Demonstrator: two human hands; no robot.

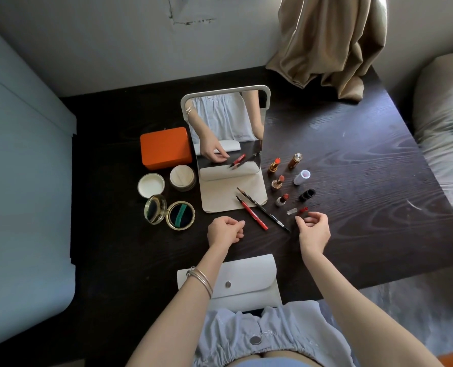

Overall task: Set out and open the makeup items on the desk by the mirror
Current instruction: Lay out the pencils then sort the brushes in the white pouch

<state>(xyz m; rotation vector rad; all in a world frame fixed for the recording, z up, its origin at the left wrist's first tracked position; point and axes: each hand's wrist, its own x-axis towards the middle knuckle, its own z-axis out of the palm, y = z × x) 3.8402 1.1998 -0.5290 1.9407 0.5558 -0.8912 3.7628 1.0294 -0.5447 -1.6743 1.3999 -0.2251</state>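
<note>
Before the mirror point(228, 133), left hand point(225, 231) loosely curled — empty, right hand point(314, 229) likewise, beside lipsticks point(282, 199).

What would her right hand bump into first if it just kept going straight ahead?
Most likely the small red lipstick lying just past the right hand's fingertips, with a tiny clear cap beside it. Beyond stand more opened lipsticks. Height above the desk is hard to judge.

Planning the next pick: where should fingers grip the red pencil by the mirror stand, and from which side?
Grip the red pencil on its lower half, nearer the person, coming from above. It lies flat on the desk, tip on the mirror base. The black brush lies close on its right, so pinch where the gap widens, or approach from its left.
</note>
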